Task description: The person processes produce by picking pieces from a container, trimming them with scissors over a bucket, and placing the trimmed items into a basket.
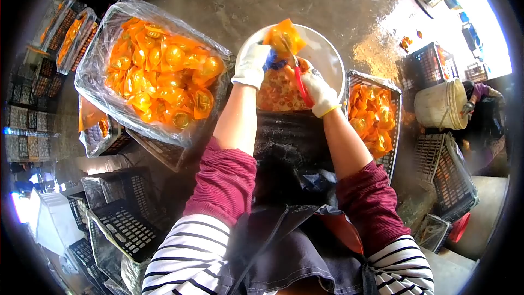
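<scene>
My left hand (252, 67), in a white work glove with blue at the fingers, grips an orange plastic packet (284, 35). In my right hand (319, 93), also gloved, is a pair of scissors (303, 87) with red handles, its blades pointing up against the packet. Both hands are above a large white bucket (337, 57). Inside it lies a mass of orange and pale pieces (279, 92), too mixed to name. To the left, many filled orange packets (164, 68) fill a plastic-lined crate (94, 76). Flattened orange wrappers (372, 114) lie in a crate on the right.
Several stacked black crates (125, 229) stand at lower left, and lined crates of orange packets (71, 38) at upper left. On the right, another person (483, 114) is beside a tilted white bucket (436, 105). Pale debris (376, 54) is scattered on the concrete floor (305, 0).
</scene>
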The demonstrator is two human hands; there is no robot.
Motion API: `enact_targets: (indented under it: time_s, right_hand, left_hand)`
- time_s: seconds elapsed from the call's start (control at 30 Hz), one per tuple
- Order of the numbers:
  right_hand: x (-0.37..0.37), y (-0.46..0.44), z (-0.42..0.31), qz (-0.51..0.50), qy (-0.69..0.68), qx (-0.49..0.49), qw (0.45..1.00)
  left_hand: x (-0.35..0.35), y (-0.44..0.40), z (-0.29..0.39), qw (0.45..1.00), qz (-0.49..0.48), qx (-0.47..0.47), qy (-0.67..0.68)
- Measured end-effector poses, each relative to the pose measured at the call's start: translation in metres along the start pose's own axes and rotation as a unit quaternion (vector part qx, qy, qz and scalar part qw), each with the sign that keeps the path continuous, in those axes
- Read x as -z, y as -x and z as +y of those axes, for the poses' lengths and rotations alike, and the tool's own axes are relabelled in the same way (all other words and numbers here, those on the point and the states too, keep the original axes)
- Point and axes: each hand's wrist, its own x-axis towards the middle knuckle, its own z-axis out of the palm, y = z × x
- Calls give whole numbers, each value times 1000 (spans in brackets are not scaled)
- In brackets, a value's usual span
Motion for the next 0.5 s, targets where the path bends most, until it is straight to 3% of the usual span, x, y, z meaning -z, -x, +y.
enact_targets:
  time_s: [0.03,0.1,0.3,0.4,0.47,0.5]
  right_hand:
    - [-1,-1,0,10,17,10,1000]
    - [3,-6,10,-16,-1,-20,1000]
    - [2,4,-7,1,60,-35,998]
    - [3,0,6,-22,13,-11,1000]
    - [4,7,-1,-29,18,-38,999]
    - [5,20,-27,-25,45,-77,996]
  left_hand:
    - [-5,-10,-14,999,-9,34,36]
    - [-8,-40,-53,995,-33,8,90]
    - [-2,-73,-90,997,-21,-60,48]
    - [5,-48,-63,991,-27,-61,-119]
    - [10,-35,-47,927,-51,-130,-347]
    - [11,-7,-13,973,-28,-45,-226]
